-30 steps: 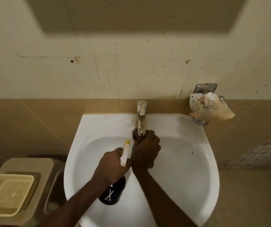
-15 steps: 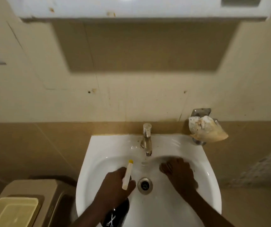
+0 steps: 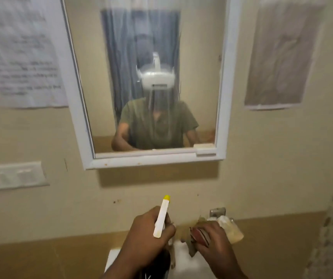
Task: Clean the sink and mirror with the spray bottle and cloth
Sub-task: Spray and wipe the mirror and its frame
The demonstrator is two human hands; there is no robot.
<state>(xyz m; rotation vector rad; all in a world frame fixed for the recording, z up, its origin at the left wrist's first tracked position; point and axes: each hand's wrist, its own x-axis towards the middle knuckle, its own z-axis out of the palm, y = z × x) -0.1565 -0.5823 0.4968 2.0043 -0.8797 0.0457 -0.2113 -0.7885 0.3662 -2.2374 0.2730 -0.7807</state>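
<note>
View has lifted off the sink to the mirror at 12 o'clock. Left hand grips spray bottle, nozzle up; right hand clutches cloth. Mirror step likely next.

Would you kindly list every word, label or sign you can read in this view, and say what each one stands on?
None can be read.
Paper notice left of the mirror: several printed lines, too blurred.
Sheet right of the mirror: faint marks only, no legible text.
Spray bottle in the left hand: a small white mark low on its dark body, mostly cut off.
</note>
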